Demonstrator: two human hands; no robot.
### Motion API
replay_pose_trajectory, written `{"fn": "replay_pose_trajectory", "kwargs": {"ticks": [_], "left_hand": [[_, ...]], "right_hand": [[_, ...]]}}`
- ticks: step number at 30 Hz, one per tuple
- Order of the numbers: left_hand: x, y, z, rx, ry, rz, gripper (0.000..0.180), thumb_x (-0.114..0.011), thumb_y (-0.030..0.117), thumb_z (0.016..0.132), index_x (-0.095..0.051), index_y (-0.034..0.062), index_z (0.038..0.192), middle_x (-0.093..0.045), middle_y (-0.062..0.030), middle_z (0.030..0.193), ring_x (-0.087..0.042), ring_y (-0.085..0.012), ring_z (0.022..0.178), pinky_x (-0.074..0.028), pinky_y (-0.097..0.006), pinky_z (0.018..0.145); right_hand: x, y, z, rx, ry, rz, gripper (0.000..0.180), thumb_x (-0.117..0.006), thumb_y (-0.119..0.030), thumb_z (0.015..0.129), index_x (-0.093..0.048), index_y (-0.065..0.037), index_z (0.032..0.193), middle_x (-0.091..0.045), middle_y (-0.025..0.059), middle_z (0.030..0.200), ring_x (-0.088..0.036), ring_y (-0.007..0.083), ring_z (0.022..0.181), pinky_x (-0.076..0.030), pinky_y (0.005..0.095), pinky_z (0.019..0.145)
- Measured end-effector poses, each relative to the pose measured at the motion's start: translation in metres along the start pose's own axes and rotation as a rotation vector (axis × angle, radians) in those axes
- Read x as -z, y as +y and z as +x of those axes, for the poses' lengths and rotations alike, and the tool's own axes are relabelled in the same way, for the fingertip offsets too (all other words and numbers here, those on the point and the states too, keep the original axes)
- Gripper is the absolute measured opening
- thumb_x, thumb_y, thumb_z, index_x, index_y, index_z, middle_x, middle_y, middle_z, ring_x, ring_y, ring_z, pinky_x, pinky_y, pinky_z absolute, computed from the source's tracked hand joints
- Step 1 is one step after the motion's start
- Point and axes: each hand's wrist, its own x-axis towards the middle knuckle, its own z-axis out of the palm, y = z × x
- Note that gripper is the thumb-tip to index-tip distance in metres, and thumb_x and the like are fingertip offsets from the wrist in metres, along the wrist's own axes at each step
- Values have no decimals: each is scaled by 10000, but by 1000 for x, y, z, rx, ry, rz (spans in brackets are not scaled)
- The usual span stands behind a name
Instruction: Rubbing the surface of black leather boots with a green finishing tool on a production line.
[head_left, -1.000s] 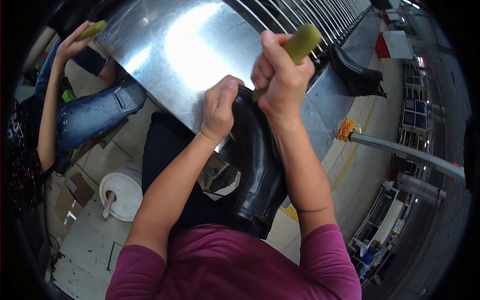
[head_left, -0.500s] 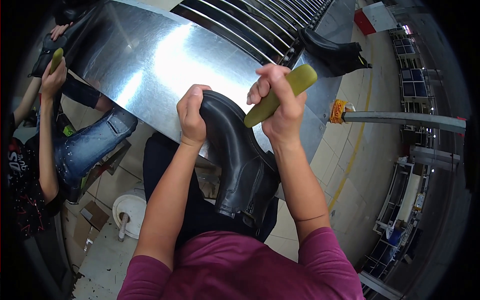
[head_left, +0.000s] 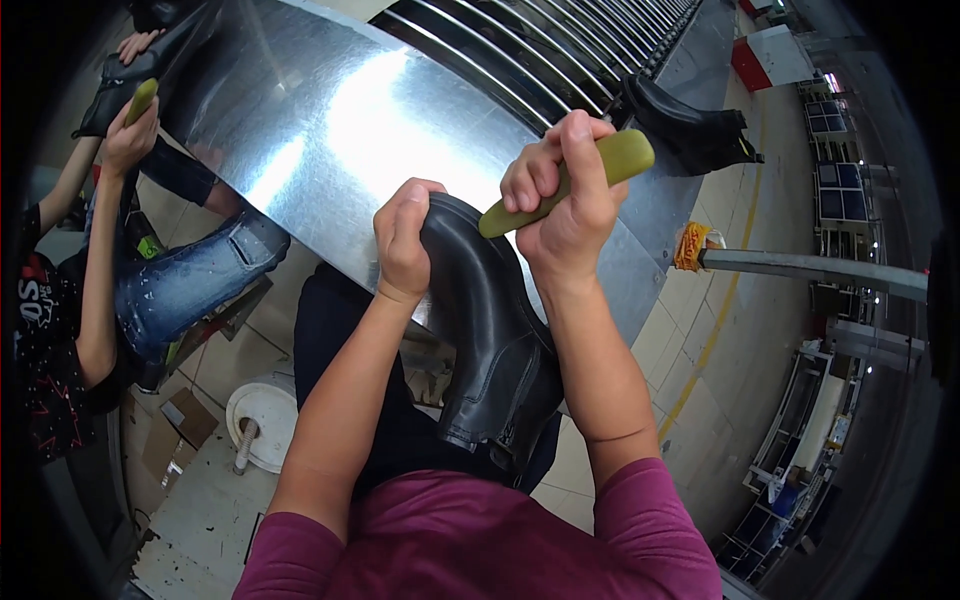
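A black ankle boot (head_left: 478,290) lies on its side across the edge of the shiny metal table and my lap, toe pointing away from me. My left hand (head_left: 405,240) is closed around its toe end. In my right hand (head_left: 570,195) I grip a flat olive-green bar with rounded ends (head_left: 625,157); what it is for does not show. Its lower left end meets or nearly meets the boot by the sole edge. The boot's opening faces my lap, and my right forearm lies close to its heel.
The metal table (head_left: 290,110) leads to a roller conveyor (head_left: 530,45) at the back. Another black boot (head_left: 690,125) rests at the table's right side. A metal bar (head_left: 810,264) with a yellow wrap juts in at right. To the left, a co-worker's hand (head_left: 130,140) holds a similar green bar.
My right hand has turned and shifted slightly up, its bar's lower end moving up and left along the boot's sole edge. The whole view has shifted a little; my left hand keeps its hold.
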Motion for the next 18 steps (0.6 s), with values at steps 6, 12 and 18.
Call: {"fn": "replay_pose_trajectory", "kwargs": {"ticks": [6, 12, 18], "left_hand": [[1, 1, 1, -99, -37, 47, 386, -384, 253, 1025, -628, -22, 907, -581, -47, 770, -518, -132, 737, -433, -283, 712], [3, 0, -3, 52, -41, -103, 395, -392, 279, 1006, -638, -11, 894, -600, -47, 738, -534, -134, 712, -432, -289, 688], [6, 2, 0, 27, -56, -75, 401, -401, 293, 974, -640, -17, 884, -614, -70, 737, -550, -151, 698, -446, -295, 695]], "right_hand": [[-10, 9, -8, 564, -489, -611, 134, -708, -101, 938, -595, -29, 925, -588, 35, 701, -477, 97, 487, -400, 285, 468], [11, 13, -7, -175, -50, 92, 304, -573, -376, 1029, -558, -85, 944, -373, -20, 577, -423, 123, 442, -387, 293, 433], [88, -23, -4, -182, 173, -70, 299, -630, -384, 1011, -590, -88, 995, -387, -29, 603, -425, 111, 471, -374, 284, 443]]}}
